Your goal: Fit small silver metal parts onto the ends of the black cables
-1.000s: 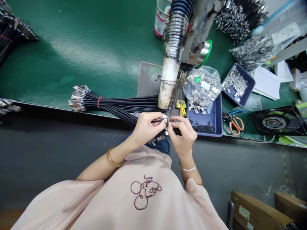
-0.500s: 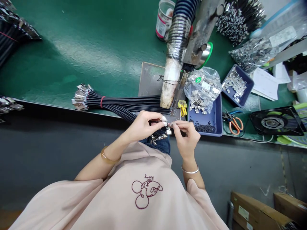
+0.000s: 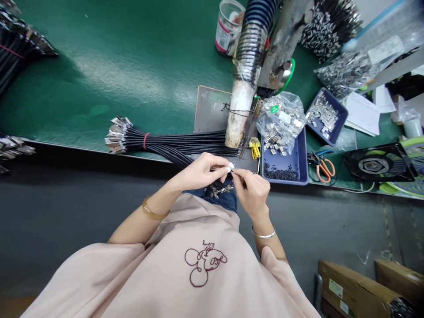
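Note:
My left hand (image 3: 202,172), with white covers on its fingertips, is closed in a pinch on a black cable's end at the table's front edge. Against it, the thumb and forefinger of my right hand (image 3: 253,190) are pinched together; whatever they grip is too small to make out. Just below hang metal cable connectors (image 3: 219,190) over my lap. A bundle of black cables (image 3: 188,138), tied with a red band (image 3: 145,140), lies left of the hands, its metal connectors (image 3: 115,134) pointing left.
A hose nozzle (image 3: 236,128) hangs above the cables. On the right are a blue tray (image 3: 302,165) with small black pieces and a bag of connectors (image 3: 281,117), a smaller tray (image 3: 341,119), orange-handled pliers (image 3: 325,171) and a fan (image 3: 379,165). A yellow clip-like piece (image 3: 255,148) lies nearby.
My right hand has moved left, closer against my left fingertips. The metal connector that showed between the hands is now hidden. The whole view has shifted slightly.

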`<state>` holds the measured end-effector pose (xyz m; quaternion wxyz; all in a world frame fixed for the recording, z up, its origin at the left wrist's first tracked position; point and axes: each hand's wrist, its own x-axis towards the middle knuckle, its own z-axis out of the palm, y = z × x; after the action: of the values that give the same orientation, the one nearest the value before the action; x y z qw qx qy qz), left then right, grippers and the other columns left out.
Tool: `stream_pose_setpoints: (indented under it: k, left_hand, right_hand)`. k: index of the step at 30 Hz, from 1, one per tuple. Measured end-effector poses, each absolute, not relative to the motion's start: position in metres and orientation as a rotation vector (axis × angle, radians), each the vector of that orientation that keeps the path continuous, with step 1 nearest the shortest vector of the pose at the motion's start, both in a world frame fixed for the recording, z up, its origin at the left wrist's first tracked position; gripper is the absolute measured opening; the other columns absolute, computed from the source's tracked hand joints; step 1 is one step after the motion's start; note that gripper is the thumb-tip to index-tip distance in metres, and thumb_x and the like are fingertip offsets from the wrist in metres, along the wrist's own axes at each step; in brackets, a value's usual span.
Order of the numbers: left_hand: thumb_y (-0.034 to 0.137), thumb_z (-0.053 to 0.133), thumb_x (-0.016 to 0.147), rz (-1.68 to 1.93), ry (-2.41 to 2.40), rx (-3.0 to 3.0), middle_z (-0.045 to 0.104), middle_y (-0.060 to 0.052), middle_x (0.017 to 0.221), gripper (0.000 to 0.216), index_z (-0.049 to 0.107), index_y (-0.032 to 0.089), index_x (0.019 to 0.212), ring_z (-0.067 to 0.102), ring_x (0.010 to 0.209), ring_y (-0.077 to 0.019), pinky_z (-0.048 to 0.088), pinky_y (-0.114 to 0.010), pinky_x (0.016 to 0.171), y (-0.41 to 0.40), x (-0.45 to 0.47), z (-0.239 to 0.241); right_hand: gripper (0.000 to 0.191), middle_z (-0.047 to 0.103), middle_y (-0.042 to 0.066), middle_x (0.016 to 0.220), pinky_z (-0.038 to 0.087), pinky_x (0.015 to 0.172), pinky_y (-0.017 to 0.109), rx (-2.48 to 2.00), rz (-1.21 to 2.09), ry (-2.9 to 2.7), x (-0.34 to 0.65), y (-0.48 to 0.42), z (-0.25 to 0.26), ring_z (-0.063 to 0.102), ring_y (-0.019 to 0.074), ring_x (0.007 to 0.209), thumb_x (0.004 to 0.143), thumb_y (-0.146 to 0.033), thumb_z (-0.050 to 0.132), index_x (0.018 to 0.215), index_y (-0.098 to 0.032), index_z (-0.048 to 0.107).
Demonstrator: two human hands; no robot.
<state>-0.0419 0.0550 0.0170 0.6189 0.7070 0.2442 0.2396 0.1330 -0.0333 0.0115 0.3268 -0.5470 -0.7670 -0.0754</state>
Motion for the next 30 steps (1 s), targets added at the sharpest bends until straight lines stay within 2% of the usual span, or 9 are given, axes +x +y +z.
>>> stream_pose_setpoints:
  k: [7,11,16,19,22,24,27,30]
  left_hand:
    - [0.022,0.056,0.091,0.582,0.603,1.71,0.058,0.001,0.058,0.023,0.068,0.011,0.076,0.046,0.053,-0.0076,0.033,-0.019,0.051,0.053,-0.04,0.013]
    - [0.018,0.064,0.086,0.69,0.657,1.769,0.066,0.001,0.066,0.011,0.073,0.012,0.085,0.05,0.055,-0.008,0.036,-0.02,0.054,0.049,-0.037,0.009]
    - [0.015,0.059,0.092,0.9,0.696,2.086,0.074,-0.005,0.078,0.016,0.074,0.015,0.086,0.059,0.066,-0.0137,0.045,-0.027,0.068,0.04,-0.031,0.007]
    - [0.015,0.055,0.094,0.945,0.764,2.132,0.07,-0.004,0.073,0.019,0.071,0.014,0.084,0.057,0.065,-0.0141,0.044,-0.028,0.067,0.038,-0.028,0.008]
    - [0.016,0.053,0.094,0.817,0.78,1.961,0.061,0.001,0.06,0.027,0.063,0.014,0.069,0.05,0.053,-0.0095,0.037,-0.023,0.054,0.041,-0.027,0.008]
    - [0.017,0.052,0.093,0.769,0.786,1.859,0.058,0.002,0.056,0.029,0.06,0.014,0.065,0.048,0.051,-0.0081,0.034,-0.021,0.051,0.043,-0.026,0.006]
    - [0.018,0.057,0.088,0.803,0.81,1.751,0.06,0.002,0.059,0.017,0.065,0.013,0.074,0.049,0.053,-0.0076,0.036,-0.019,0.052,0.043,-0.024,0.003]
    - [0.017,0.059,0.084,0.836,0.838,1.701,0.06,0.002,0.062,0.01,0.066,0.012,0.079,0.048,0.054,-0.0068,0.036,-0.017,0.051,0.041,-0.021,0.003]
  right_hand:
    - [0.015,0.069,-0.002,0.068,0.041,0.056,0.024,-1.545,-0.046,-2.048,0.147,-0.035,0.013,0.058,0.0101,0.051,0.101,-0.024,0.05,0.091,-0.02,0.06]
    - [0.019,0.07,0.0,0.073,0.041,0.059,0.026,-1.866,-0.06,-1.849,0.184,-0.035,0.025,0.06,0.0124,0.057,0.101,-0.033,0.049,0.098,-0.02,0.063]
    - [0.017,0.073,0.005,0.087,0.041,0.068,0.03,-2.09,0.063,-1.806,0.226,-0.012,0.025,0.06,0.0163,0.067,0.092,-0.034,0.059,0.085,-0.02,0.067]
    - [0.013,0.073,0.005,0.085,0.039,0.066,0.03,-2.133,0.218,-1.797,0.233,0.002,0.02,0.054,0.0148,0.062,0.086,-0.03,0.061,0.079,-0.02,0.066]
    - [0.01,0.068,0.001,0.075,0.036,0.061,0.029,-2.12,0.206,-1.646,0.228,0.001,0.022,0.045,0.0111,0.053,0.084,-0.028,0.061,0.078,-0.02,0.063]
    - [0.012,0.065,-0.001,0.073,0.034,0.056,0.027,-2.021,0.185,-1.437,0.218,-0.008,0.027,0.04,0.0089,0.048,0.087,-0.031,0.06,0.083,-0.02,0.062]
    - [0.017,0.067,0.0,0.08,0.036,0.051,0.025,-1.781,0.347,-1.215,0.196,-0.025,0.034,0.046,0.0082,0.05,0.087,-0.038,0.065,0.087,-0.02,0.064]
    - [0.017,0.07,0.001,0.086,0.04,0.052,0.023,-1.653,0.657,-1.225,0.17,-0.036,0.031,0.053,0.0084,0.055,0.083,-0.037,0.072,0.087,-0.021,0.069]
